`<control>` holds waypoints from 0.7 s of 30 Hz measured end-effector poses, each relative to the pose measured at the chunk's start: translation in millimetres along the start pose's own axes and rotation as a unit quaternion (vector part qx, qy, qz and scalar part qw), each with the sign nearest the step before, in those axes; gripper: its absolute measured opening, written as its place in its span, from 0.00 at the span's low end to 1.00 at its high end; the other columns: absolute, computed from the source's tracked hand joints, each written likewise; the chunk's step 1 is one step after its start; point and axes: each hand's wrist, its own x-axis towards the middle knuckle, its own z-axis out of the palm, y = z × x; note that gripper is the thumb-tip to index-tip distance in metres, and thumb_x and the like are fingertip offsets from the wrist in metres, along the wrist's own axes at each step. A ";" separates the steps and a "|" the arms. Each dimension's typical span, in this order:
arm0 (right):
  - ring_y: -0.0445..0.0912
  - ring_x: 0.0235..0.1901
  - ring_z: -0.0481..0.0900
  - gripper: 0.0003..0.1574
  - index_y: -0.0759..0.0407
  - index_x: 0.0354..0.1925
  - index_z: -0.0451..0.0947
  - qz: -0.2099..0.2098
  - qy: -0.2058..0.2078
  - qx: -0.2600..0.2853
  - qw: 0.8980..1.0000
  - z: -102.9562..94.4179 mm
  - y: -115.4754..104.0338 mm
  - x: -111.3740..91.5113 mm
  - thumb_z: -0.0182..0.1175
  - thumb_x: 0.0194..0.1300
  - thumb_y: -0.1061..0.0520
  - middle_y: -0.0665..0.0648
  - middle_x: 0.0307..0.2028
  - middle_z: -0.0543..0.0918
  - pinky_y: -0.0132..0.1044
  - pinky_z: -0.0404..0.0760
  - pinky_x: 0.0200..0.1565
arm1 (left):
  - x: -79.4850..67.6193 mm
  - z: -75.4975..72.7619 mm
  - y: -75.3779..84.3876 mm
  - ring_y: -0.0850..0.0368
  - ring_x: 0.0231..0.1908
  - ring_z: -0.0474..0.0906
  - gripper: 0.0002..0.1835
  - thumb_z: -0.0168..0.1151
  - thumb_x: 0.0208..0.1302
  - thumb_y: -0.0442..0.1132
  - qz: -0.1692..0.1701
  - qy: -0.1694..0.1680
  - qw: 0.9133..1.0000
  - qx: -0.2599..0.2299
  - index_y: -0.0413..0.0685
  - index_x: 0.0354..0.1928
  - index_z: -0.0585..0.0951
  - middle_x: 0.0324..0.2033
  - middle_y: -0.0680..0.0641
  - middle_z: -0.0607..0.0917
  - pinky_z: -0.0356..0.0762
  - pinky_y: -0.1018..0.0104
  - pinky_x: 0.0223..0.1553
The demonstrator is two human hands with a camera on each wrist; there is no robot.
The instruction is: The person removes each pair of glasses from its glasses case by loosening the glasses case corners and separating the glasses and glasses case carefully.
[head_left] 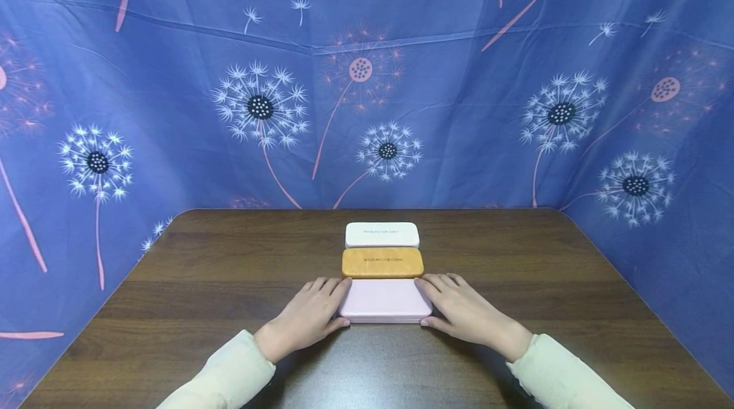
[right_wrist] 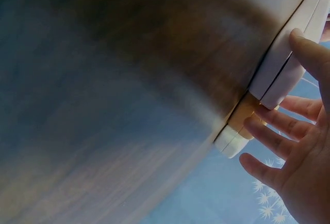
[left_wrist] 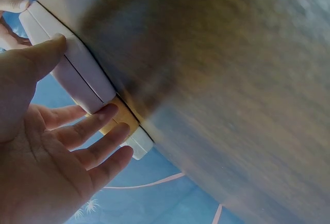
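Observation:
A pale pink glasses case lies flat on the wooden table, nearest to the person. My left hand holds its left end, thumb on the front side and index fingertip at the far corner. The right hand holds the opposite end in the same way. In the left wrist view the other left fingers spread beside the row. A mustard-yellow glasses case with dark lettering sits right behind the pink one. Behind that stands a white glasses case, also lettered. All three line up front to back.
The dark wooden table has its far edge just behind the white case. Blue curtains with a dandelion print hang at the back and along both sides. Pale sleeves cover the forearms.

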 end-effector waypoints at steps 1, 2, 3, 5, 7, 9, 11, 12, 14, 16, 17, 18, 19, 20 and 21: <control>0.52 0.52 0.74 0.43 0.64 0.58 0.67 0.000 0.000 0.001 1.000 0.1 -0.1 0.2 0.63 0.52 0.39 0.60 0.51 0.75 0.51 0.70 0.53 | 0.1 0.2 0.2 0.48 0.49 0.74 0.37 0.59 0.55 0.57 0.000 0.001 1.000 0.000 0.40 0.60 0.67 0.49 0.44 0.77 0.73 0.55 0.49; 0.52 0.52 0.74 0.43 0.64 0.58 0.67 0.000 0.000 0.002 1.000 0.0 -0.2 0.5 0.63 0.52 0.40 0.60 0.51 0.75 0.51 0.70 0.53 | 0.3 0.5 0.4 0.48 0.49 0.74 0.37 0.59 0.55 0.57 0.000 0.001 1.000 0.001 0.40 0.60 0.67 0.49 0.44 0.77 0.73 0.55 0.49; 0.52 0.52 0.74 0.43 0.64 0.58 0.67 0.000 0.000 0.004 1.000 0.1 -0.3 0.7 0.63 0.52 0.40 0.60 0.51 0.75 0.51 0.70 0.53 | 0.6 0.7 0.5 0.48 0.49 0.75 0.37 0.59 0.55 0.57 0.001 0.003 1.000 0.002 0.40 0.60 0.67 0.49 0.44 0.77 0.74 0.55 0.48; 0.52 0.52 0.74 0.43 0.64 0.58 0.67 0.000 0.001 0.005 1.000 0.5 -0.5 0.8 0.63 0.51 0.40 0.60 0.51 0.75 0.51 0.71 0.53 | 1.1 1.4 0.7 0.48 0.48 0.75 0.37 0.60 0.55 0.57 0.001 0.005 1.000 0.002 0.40 0.59 0.67 0.48 0.44 0.77 0.74 0.56 0.48; 0.52 0.52 0.74 0.43 0.64 0.58 0.67 -0.001 0.004 0.003 1.000 0.9 -0.6 0.7 0.64 0.51 0.40 0.60 0.51 0.75 0.50 0.71 0.53 | 1.5 1.7 0.9 0.48 0.48 0.75 0.36 0.60 0.54 0.57 0.000 0.006 1.000 0.000 0.39 0.59 0.67 0.48 0.44 0.77 0.74 0.56 0.48; 0.52 0.52 0.74 0.43 0.63 0.57 0.67 -0.002 0.006 0.001 1.000 1.0 -0.9 0.9 0.64 0.51 0.40 0.60 0.51 0.76 0.50 0.71 0.52 | 1.5 1.7 1.0 0.48 0.48 0.75 0.36 0.61 0.54 0.56 -0.001 0.007 1.000 -0.001 0.39 0.59 0.67 0.48 0.44 0.77 0.74 0.56 0.47; 0.52 0.51 0.74 0.42 0.63 0.57 0.67 -0.003 0.007 0.000 1.000 1.1 -1.2 1.2 0.63 0.51 0.40 0.60 0.51 0.76 0.50 0.71 0.52 | 1.1 1.7 1.1 0.48 0.47 0.75 0.36 0.61 0.54 0.57 -0.003 0.007 1.000 -0.003 0.39 0.59 0.67 0.48 0.44 0.77 0.74 0.56 0.47; 0.52 0.51 0.74 0.42 0.63 0.57 0.67 -0.003 0.007 0.000 1.000 1.0 -1.3 1.2 0.63 0.51 0.40 0.60 0.51 0.76 0.50 0.71 0.52 | 0.9 1.8 1.1 0.49 0.47 0.75 0.36 0.61 0.54 0.57 -0.004 0.006 1.000 -0.004 0.40 0.59 0.67 0.48 0.44 0.77 0.74 0.56 0.47; 0.52 0.51 0.74 0.42 0.63 0.57 0.68 -0.003 0.008 0.001 1.000 0.8 -1.5 1.2 0.63 0.51 0.39 0.60 0.51 0.76 0.50 0.71 0.52 | 0.2 1.7 1.3 0.49 0.47 0.75 0.36 0.61 0.54 0.56 -0.004 0.006 1.000 -0.005 0.40 0.59 0.67 0.48 0.44 0.77 0.74 0.56 0.47; 0.52 0.51 0.74 0.42 0.63 0.57 0.68 -0.003 0.008 0.001 1.000 0.5 -1.7 0.8 0.63 0.51 0.39 0.60 0.51 0.76 0.50 0.71 0.52 | -0.4 1.3 1.6 0.49 0.48 0.75 0.36 0.61 0.54 0.57 -0.004 0.007 1.000 -0.006 0.40 0.59 0.67 0.47 0.44 0.77 0.74 0.56 0.47; 0.52 0.51 0.74 0.43 0.63 0.57 0.68 -0.004 0.008 0.001 1.000 0.1 -1.9 0.4 0.63 0.51 0.39 0.60 0.50 0.76 0.50 0.71 0.52 | -0.6 0.9 1.9 0.48 0.48 0.75 0.36 0.61 0.54 0.56 -0.003 0.008 1.000 -0.007 0.40 0.59 0.67 0.47 0.44 0.77 0.74 0.56 0.47; 0.52 0.51 0.74 0.43 0.63 0.57 0.68 -0.004 0.009 0.001 1.000 -0.1 -2.1 0.0 0.63 0.51 0.39 0.60 0.50 0.76 0.50 0.71 0.52 | -1.1 0.7 2.1 0.48 0.48 0.75 0.36 0.61 0.54 0.56 -0.002 0.008 1.000 -0.007 0.40 0.59 0.67 0.47 0.44 0.78 0.74 0.56 0.47; 0.52 0.51 0.74 0.42 0.63 0.57 0.68 -0.005 0.009 0.001 1.000 -0.4 -2.5 -0.3 0.63 0.51 0.39 0.60 0.50 0.76 0.50 0.71 0.52 | -1.6 0.3 2.4 0.48 0.48 0.75 0.37 0.61 0.54 0.57 -0.001 0.009 1.000 -0.007 0.40 0.59 0.67 0.47 0.44 0.78 0.74 0.56 0.47; 0.52 0.51 0.74 0.42 0.63 0.57 0.68 -0.006 0.008 0.000 1.000 -0.7 -2.8 -0.8 0.63 0.51 0.39 0.60 0.50 0.76 0.50 0.71 0.52 | -2.1 0.3 2.5 0.48 0.48 0.75 0.37 0.60 0.54 0.57 0.001 0.009 1.000 -0.007 0.40 0.59 0.67 0.47 0.44 0.78 0.74 0.56 0.47; 0.52 0.51 0.74 0.42 0.63 0.57 0.68 -0.006 0.009 -0.001 1.000 -1.2 -3.2 -1.1 0.63 0.51 0.39 0.60 0.50 0.76 0.50 0.71 0.52 | -2.7 -0.1 2.8 0.48 0.48 0.75 0.37 0.60 0.54 0.57 0.003 0.010 1.000 -0.006 0.40 0.59 0.67 0.47 0.44 0.78 0.74 0.56 0.47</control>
